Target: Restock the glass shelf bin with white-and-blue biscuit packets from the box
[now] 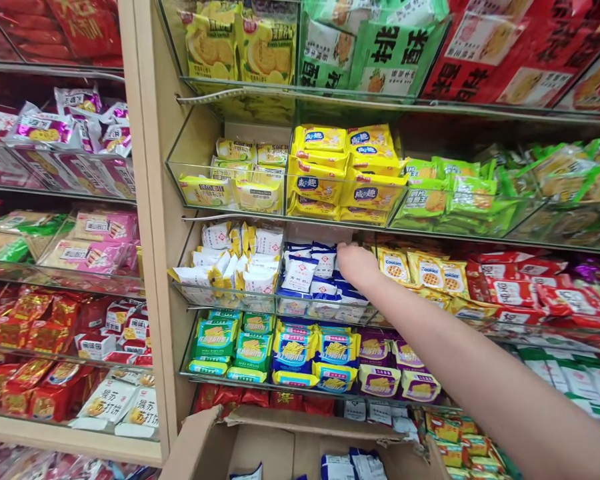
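Note:
My right hand [359, 264] reaches in from the right over a clear bin [300, 303] of small blue-and-white snack packets [299, 273]. Its fingers look curled down at the bin's right rear, beside another packet [324, 261]. The fingertips are hidden, so I cannot make out what is in them. Below, an open cardboard box [260, 448] contains several blue-and-white packets [367, 465] of similar look. My left hand is out of view.
White-and-yellow packets [225, 267] fill the bin on the left, and cookie packets [430, 272] lie on the right. Yellow packets [320, 183] sit above, under a shelf edge. Green [217, 337] and purple packets [377, 380] stand below. A wooden upright [147, 200] divides the shelving.

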{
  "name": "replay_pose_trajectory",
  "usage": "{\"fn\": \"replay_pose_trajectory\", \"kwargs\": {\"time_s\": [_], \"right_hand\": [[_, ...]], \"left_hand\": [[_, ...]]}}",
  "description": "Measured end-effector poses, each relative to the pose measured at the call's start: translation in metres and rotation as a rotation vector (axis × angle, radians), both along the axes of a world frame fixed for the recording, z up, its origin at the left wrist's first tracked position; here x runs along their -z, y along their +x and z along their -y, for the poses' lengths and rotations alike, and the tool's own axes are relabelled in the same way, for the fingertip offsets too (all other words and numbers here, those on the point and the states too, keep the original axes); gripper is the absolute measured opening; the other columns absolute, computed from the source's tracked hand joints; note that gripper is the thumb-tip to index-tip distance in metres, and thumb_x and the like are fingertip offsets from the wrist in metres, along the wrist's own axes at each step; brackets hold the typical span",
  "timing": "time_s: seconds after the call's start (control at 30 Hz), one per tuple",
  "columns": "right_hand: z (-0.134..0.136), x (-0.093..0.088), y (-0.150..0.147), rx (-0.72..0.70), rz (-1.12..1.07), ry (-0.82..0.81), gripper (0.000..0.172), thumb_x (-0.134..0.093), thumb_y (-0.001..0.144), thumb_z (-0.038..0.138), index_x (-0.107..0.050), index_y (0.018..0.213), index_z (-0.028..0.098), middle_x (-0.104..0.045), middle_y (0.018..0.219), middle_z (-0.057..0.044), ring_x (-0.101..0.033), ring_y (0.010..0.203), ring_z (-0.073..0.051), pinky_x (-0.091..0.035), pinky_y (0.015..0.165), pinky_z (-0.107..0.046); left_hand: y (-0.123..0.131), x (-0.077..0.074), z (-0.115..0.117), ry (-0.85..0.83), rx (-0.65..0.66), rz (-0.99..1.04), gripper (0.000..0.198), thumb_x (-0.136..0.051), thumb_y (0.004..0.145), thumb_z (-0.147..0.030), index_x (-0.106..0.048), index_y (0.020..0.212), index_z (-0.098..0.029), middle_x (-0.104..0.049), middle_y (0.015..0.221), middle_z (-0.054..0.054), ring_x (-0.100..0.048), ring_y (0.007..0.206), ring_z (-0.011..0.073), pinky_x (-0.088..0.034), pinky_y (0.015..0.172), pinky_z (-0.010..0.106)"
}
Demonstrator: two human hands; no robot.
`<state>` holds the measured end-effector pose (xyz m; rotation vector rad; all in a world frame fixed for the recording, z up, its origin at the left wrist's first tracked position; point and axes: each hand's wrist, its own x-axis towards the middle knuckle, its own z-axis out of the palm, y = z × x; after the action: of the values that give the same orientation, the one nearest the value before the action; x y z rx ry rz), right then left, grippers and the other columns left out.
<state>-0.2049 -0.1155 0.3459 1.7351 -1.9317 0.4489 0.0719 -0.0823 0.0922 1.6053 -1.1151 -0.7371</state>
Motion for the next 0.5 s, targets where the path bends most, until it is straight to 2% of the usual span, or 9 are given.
{"fn": "replay_pose_trajectory", "kwargs": {"time_s": [0.17, 0.27, 0.33, 0.4, 0.5], "right_hand": [[0.010, -0.007, 0.002, -0.012, -0.061, 0.058, 0.035, -0.034, 0.079, 0.002, -0.047, 0.111, 0.004, -0.051, 0.110, -0.024, -0.059, 0.094, -0.026, -0.049, 0.073, -0.034], [0.022, -0.012, 0.001, -0.018, -0.085, 0.174, 0.027, -0.041, 0.080, 0.005, -0.055, 0.103, 0.005, -0.057, 0.106, -0.021, -0.059, 0.095, -0.024, -0.048, 0.076, -0.032], [0.030, -0.016, -0.001, -0.013, -0.098, 0.256, 0.020, -0.051, 0.078, 0.010, -0.059, 0.096, 0.006, -0.061, 0.100, -0.016, -0.060, 0.093, -0.022, -0.049, 0.076, -0.033], [0.036, -0.020, -0.003, -0.002, -0.110, 0.302, 0.021, -0.056, 0.076, 0.016, -0.059, 0.095, 0.007, -0.063, 0.098, -0.013, -0.060, 0.091, -0.020, -0.050, 0.076, -0.035], [0.036, -0.024, -0.003, -0.005, -0.121, 0.318, 0.020, -0.056, 0.076, 0.014, -0.060, 0.095, 0.008, -0.063, 0.098, -0.012, -0.060, 0.092, -0.020, -0.050, 0.075, -0.036]], "left_hand": [[-0.004, 0.002, 0.003, -0.011, 0.050, 0.053, 0.023, -0.047, 0.082, -0.037, -0.058, 0.094, -0.021, -0.061, 0.093, 0.002, -0.058, 0.084, 0.0178, -0.049, 0.069, 0.032], [-0.008, 0.004, -0.004, -0.015, 0.112, 0.098, 0.024, -0.047, 0.082, -0.038, -0.058, 0.094, -0.021, -0.061, 0.094, 0.002, -0.058, 0.084, 0.0175, -0.049, 0.069, 0.032], [-0.013, 0.008, -0.015, -0.012, 0.175, 0.137, 0.022, -0.046, 0.082, -0.036, -0.058, 0.093, -0.020, -0.061, 0.096, 0.002, -0.057, 0.086, 0.0182, -0.049, 0.071, 0.033], [-0.020, 0.014, -0.031, -0.004, 0.254, 0.184, 0.022, -0.046, 0.083, -0.035, -0.057, 0.095, -0.020, -0.060, 0.098, 0.002, -0.056, 0.089, 0.0190, -0.048, 0.073, 0.034], [-0.034, 0.029, -0.058, 0.033, 0.411, 0.257, 0.023, -0.048, 0.082, -0.035, -0.055, 0.100, -0.022, -0.057, 0.105, 0.004, -0.056, 0.091, 0.0174, -0.048, 0.075, 0.034]]}}
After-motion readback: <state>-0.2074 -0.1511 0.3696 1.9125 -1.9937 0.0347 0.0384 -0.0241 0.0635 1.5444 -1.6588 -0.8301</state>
